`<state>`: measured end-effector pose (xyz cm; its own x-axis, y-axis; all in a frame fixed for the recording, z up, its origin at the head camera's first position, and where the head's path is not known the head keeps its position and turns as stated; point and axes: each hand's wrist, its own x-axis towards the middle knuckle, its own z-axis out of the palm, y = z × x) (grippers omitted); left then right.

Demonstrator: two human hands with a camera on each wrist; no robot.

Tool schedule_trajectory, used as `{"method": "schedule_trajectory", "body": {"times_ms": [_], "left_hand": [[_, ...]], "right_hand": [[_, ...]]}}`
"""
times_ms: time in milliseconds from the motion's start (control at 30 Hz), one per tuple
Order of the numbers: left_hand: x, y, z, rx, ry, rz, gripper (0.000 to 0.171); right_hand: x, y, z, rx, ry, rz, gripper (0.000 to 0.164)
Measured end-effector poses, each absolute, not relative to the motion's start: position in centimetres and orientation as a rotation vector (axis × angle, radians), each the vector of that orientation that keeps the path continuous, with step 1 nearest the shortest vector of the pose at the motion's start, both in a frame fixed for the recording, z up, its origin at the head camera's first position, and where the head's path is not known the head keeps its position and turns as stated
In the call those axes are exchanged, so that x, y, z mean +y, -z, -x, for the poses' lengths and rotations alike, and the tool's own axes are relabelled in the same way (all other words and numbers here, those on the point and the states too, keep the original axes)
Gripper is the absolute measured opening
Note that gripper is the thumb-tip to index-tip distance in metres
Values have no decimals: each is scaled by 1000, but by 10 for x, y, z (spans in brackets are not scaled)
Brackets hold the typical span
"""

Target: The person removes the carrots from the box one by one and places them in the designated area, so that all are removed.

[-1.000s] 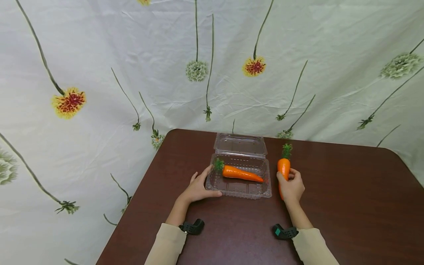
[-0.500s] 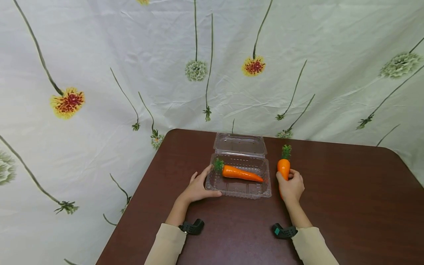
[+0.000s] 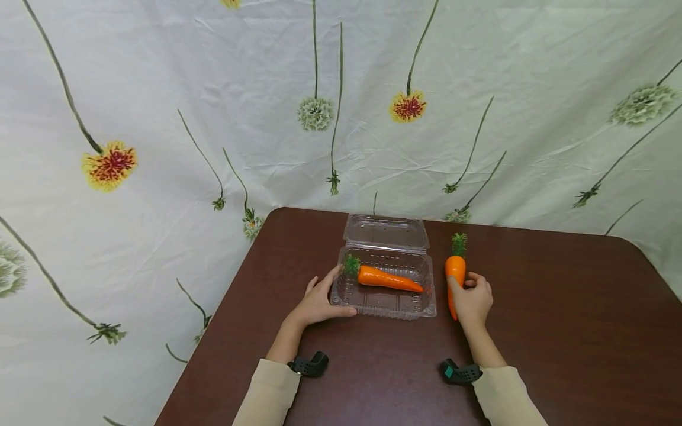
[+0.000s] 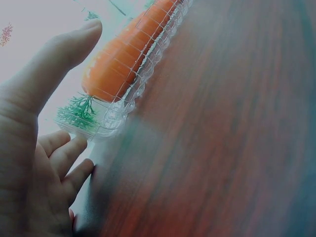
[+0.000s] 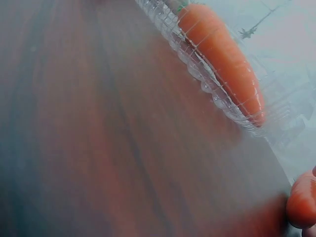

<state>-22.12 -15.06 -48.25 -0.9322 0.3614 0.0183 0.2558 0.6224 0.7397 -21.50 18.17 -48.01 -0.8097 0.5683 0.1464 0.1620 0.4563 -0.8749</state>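
Observation:
A clear plastic clamshell box (image 3: 367,305) stands on the table with its lid (image 3: 386,231) folded back. Inside lies an orange carrot (image 3: 386,278), its green top to the left. My left hand (image 3: 313,303) touches the box's front left corner, thumb along the front edge and fingers at the left side. Just right of the box, a second carrot (image 3: 455,266) points its green top away from me. My right hand (image 3: 471,302) holds it around the middle, thumb over it and fingers curled on its right. Only a sliver of that hand's work shows in the right wrist view.
The dark brown wooden table (image 3: 554,307) has rounded far corners. Behind it hangs a pale cloth (image 3: 256,71) printed with flowers. A black band sits on each wrist, below beige sleeves (image 3: 506,393).
My right hand has shifted slightly right and its fingers look a little looser. The second carrot has come slightly nearer me. My left hand, the box and the carrot inside stay put.

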Motion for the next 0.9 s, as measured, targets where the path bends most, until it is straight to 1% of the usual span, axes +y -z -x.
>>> {"method": "schedule_trajectory", "body": {"times_ms": [233,367,533,733,900], "left_hand": [[-150,483,222,2706,-1205,-517,109],[-150,484,222,2698,-1221,-511,109],[-151,484,222,2699,-1223,-510,109],[-151,481,221,2711,-1199,-508,109],[-150,480,220,2711,-1185,-510,109]], "right_hand": [[183,476,209,-2167,-1365,565,42],[178,467,206,-2099,-1376,496,37],[166,453,203,-2038,-1459,346,32],[153,443,201,-2071,-1600,118,33],[142,436,201,-2142,-1681,5,33]]}}
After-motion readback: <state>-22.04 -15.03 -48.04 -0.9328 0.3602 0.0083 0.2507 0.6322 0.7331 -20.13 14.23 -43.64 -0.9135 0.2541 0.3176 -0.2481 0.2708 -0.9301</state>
